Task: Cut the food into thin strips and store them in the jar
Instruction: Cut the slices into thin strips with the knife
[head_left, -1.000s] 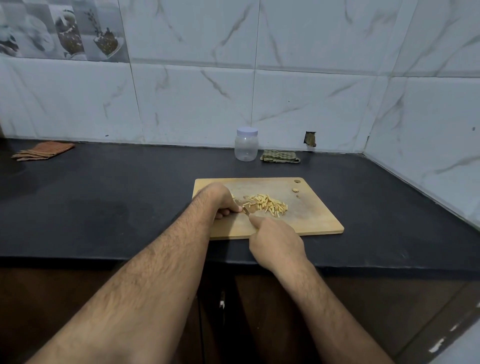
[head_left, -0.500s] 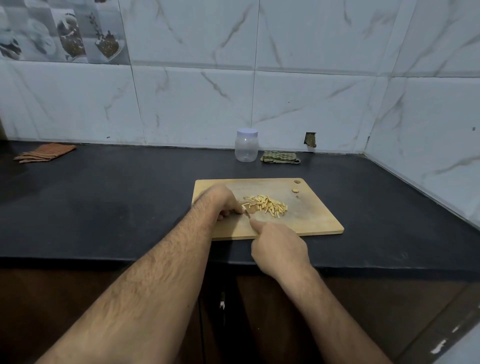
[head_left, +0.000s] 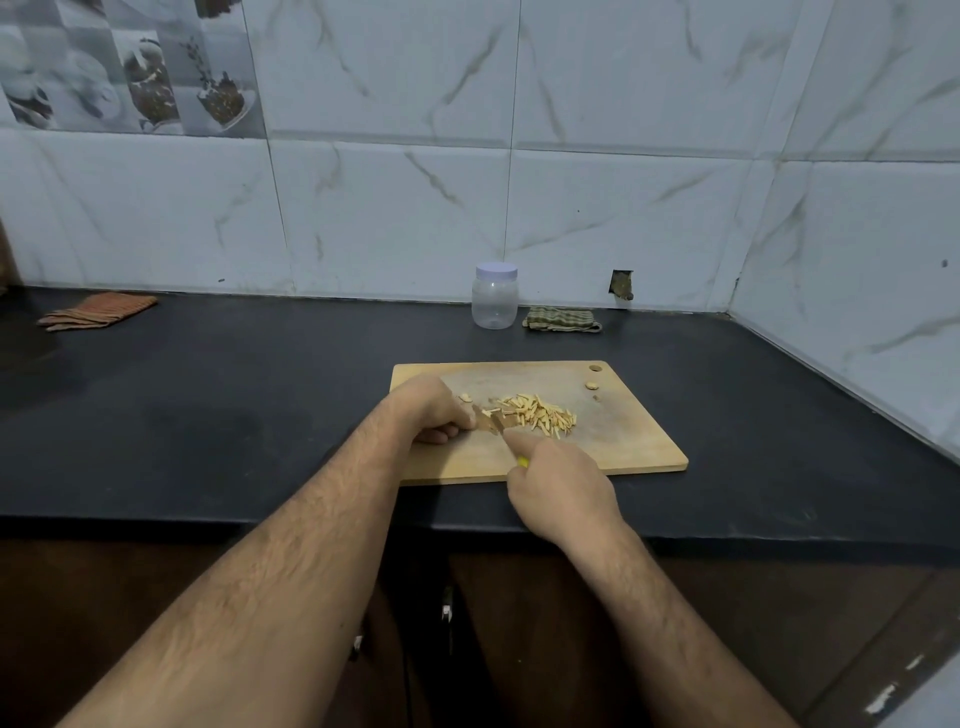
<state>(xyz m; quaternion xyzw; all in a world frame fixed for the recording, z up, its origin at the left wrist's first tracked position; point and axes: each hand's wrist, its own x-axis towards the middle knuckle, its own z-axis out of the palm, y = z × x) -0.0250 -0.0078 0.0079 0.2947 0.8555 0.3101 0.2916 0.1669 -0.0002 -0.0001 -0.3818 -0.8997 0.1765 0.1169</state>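
Both hands have barely shifted over the last second: the right hand (head_left: 563, 491) has slid a touch nearer the person, while the left hand (head_left: 434, 410) stays planted on the board's left part.

At the grip, the right hand is wrapped around a knife (head_left: 493, 423) whose yellow handle peeks out by the index finger; that finger lies extended along the top of the blade. The blade looks to run forward and left toward the left hand, though it is small and dim. The left hand's fingers are curled down and appear to pin a small piece of food; what they cover is hidden.

Just right of the blade lies the pile of thin strips (head_left: 537, 415), pale yellow, on the middle of the cutting board (head_left: 623, 447). 2 small offcuts (head_left: 591, 386) sit near the board's hanging hole. Beyond the board, near the wall, stands the jar (head_left: 495, 297), lid on and seemingly empty, with a folded green cloth (head_left: 563, 318) just beside it. An orange cloth (head_left: 98, 310) lies far left on the dark desk (head_left: 234, 415).

Cutting seems nearly finished; nothing is in the jar yet. To slice well, keep the left fingertips tucked back, move the blade in narrow even steps, and sweep finished strips right toward the pile.
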